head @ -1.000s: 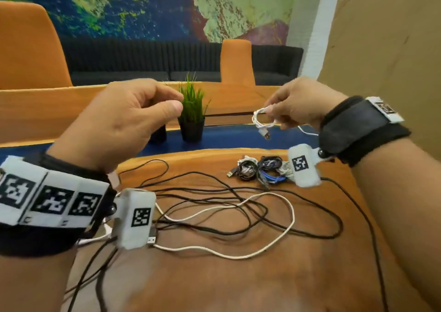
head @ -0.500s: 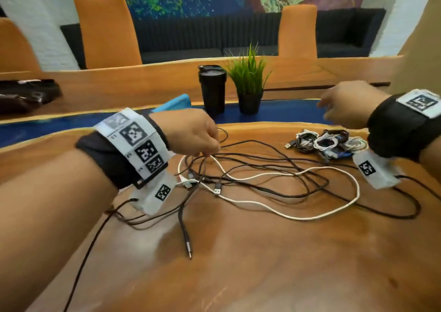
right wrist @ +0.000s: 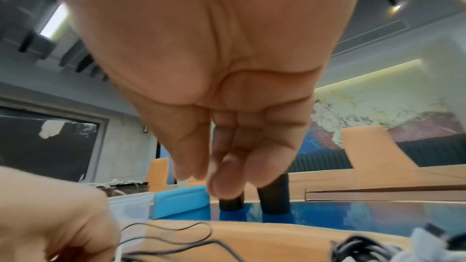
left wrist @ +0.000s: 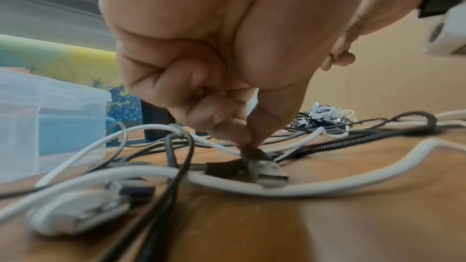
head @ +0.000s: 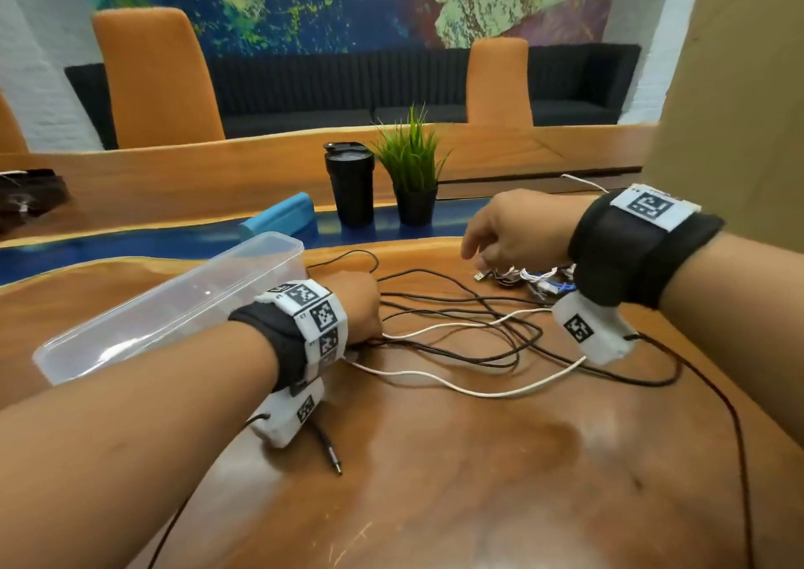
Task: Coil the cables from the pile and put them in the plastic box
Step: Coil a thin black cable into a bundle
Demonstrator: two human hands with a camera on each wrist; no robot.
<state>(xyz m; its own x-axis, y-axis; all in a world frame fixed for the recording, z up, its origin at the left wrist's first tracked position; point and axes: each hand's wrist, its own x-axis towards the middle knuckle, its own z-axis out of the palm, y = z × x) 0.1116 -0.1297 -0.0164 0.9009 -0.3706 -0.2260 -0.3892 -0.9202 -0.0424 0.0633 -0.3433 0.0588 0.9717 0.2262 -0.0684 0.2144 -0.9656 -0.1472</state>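
Note:
A tangle of loose black cables [head: 478, 299] and a long white cable [head: 491, 392] lies on the wooden table [head: 478, 481]. My left hand [head: 363, 307] is down on the tangle's left end. In the left wrist view its thumb and forefinger [left wrist: 249, 142] pinch the dark collar of a USB plug [left wrist: 269, 174]. My right hand [head: 487, 255] hovers over a bundle of coiled cables [head: 528, 279]. Its fingers [right wrist: 221, 182] hang relaxed and hold nothing. The clear plastic box [head: 130, 320] stands just left of my left wrist and looks empty.
A black tumbler [head: 350, 185] and a small potted plant [head: 413, 177] stand behind the cables, with a blue object [head: 278, 220] behind the box. A black jack plug [head: 333, 455] lies near my left wrist. A cardboard wall [head: 739, 90] rises at the right.
My right hand let go of the small white coil, which now lies with the coiled bundle. My left hand dropped onto the tangle and pinched a plug. The view swung left, and the box came into sight.

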